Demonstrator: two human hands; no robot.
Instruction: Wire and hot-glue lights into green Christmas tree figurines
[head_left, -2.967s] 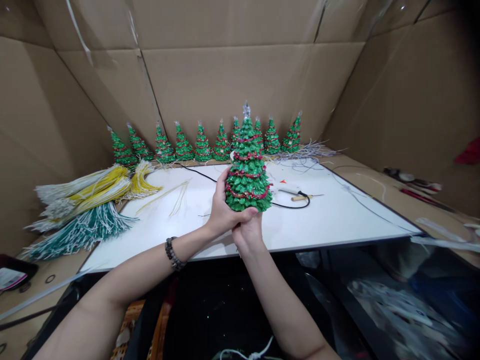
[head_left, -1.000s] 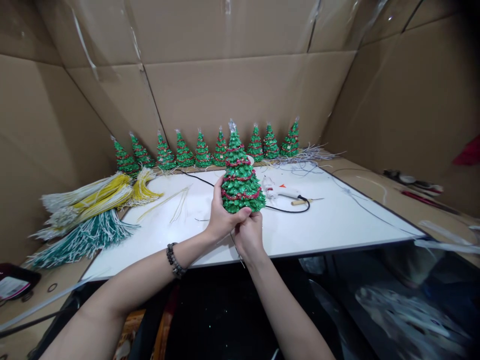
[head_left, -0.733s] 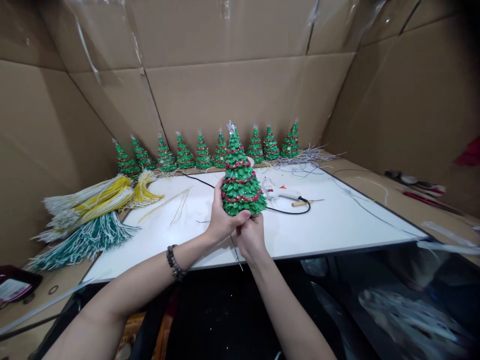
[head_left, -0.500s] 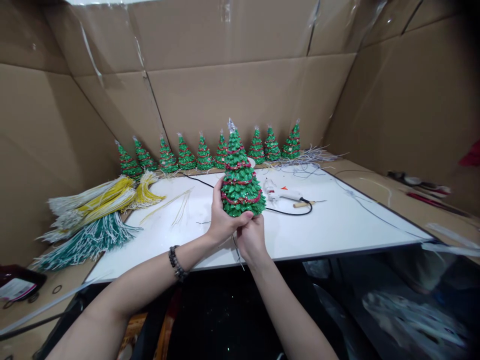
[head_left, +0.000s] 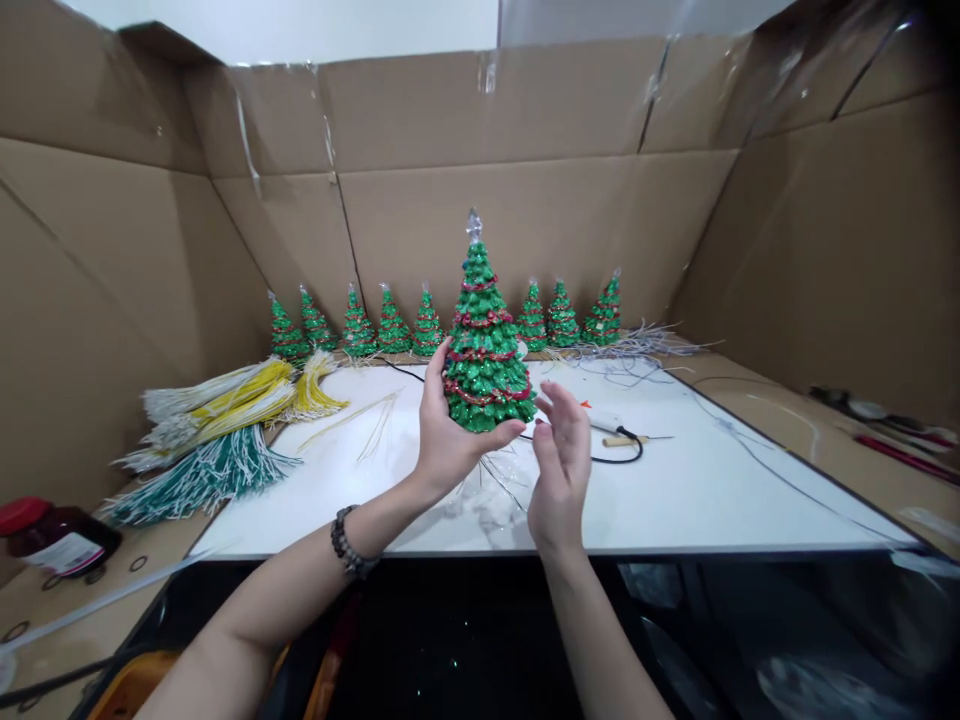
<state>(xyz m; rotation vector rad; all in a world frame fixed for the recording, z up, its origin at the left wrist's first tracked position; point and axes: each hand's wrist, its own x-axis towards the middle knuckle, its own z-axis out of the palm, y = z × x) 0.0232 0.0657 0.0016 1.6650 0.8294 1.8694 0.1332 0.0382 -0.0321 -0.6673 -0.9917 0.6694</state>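
A green toy Christmas tree (head_left: 487, 350) with red garlands and a clear tip stands upright in my left hand (head_left: 454, 435), above the white board (head_left: 300, 510). My left fingers wrap its left side, and the thumb lies along its lower edge. Close to the tree's lower right, my right hand (head_left: 561, 465) is raised with fingers apart and holds nothing. Thin wires (head_left: 504, 482) hang below the tree over a clear, crumpled patch on the board. Behind my right hand lie a white glue gun (head_left: 606, 422), partly hidden, and a wooden-handled awl (head_left: 619, 441).
Several similar trees (head_left: 394, 325) line the cardboard back wall (head_left: 420, 220). Bundles of yellow-white wires (head_left: 240, 400) and green-white wires (head_left: 202, 480) lie at left, near a red-lidded jar (head_left: 56, 540). Loose pale wires (head_left: 652, 345) lie at back right; tools (head_left: 862, 410) rest at far right.
My right hand has let go of the tree's base and moved right, its fingers opening. The tree stays in my left hand. The camera view has tilted up and shows more above the cardboard.
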